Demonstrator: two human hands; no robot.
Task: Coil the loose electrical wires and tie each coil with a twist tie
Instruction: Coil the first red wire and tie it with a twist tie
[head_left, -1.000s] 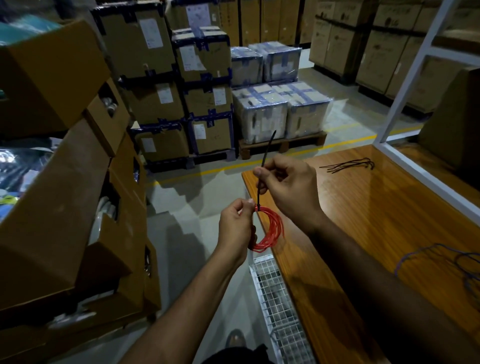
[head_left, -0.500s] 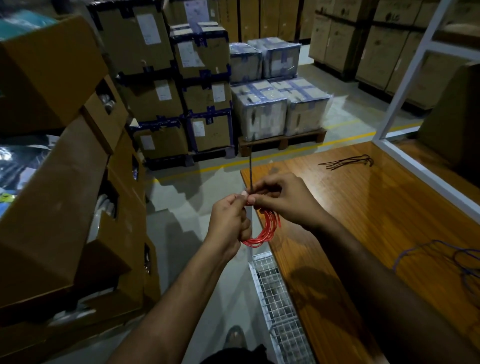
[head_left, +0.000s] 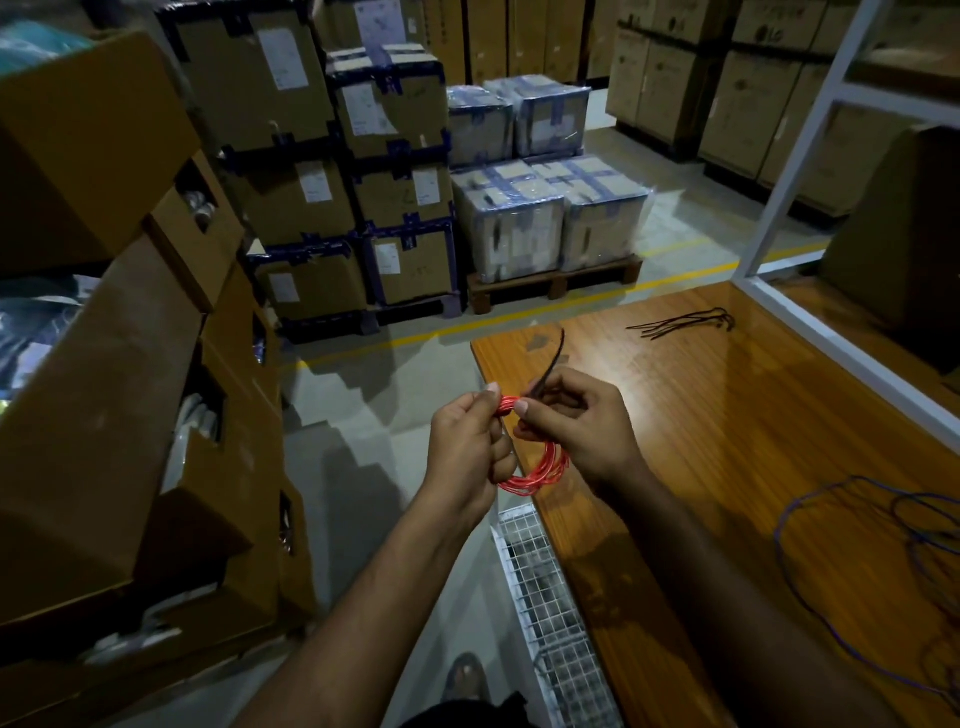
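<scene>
The left hand pinches the top of the red coil between thumb and forefinger, its other fingers curled against the loops. The right hand meets it at the same spot, thumb tip on the red strands, fingers clenched round the black tie, whose free end sticks up toward 12 o'clock. Where the tie crosses the coil is hidden under the two thumbs, so whether it is wrapped or twisted cannot be told. The upper half of the coil is covered by both hands; only its lower arc shows, hanging at 6 o'clock below them.

The hands hold the coil in the air at the left edge of the counter, over the gap beside a wire-mesh tray on the floor. Spare ties lie at 1 o'clock, well apart from the hands. A loose blue wire sprawls at 4 o'clock, cut off by the frame's right edge and dim.

A white frame rises from the counter's far right. Cardboard boxes stack at 10 and 11 o'clock; wrapped boxes on a pallet stand at 12, behind a yellow floor line.
</scene>
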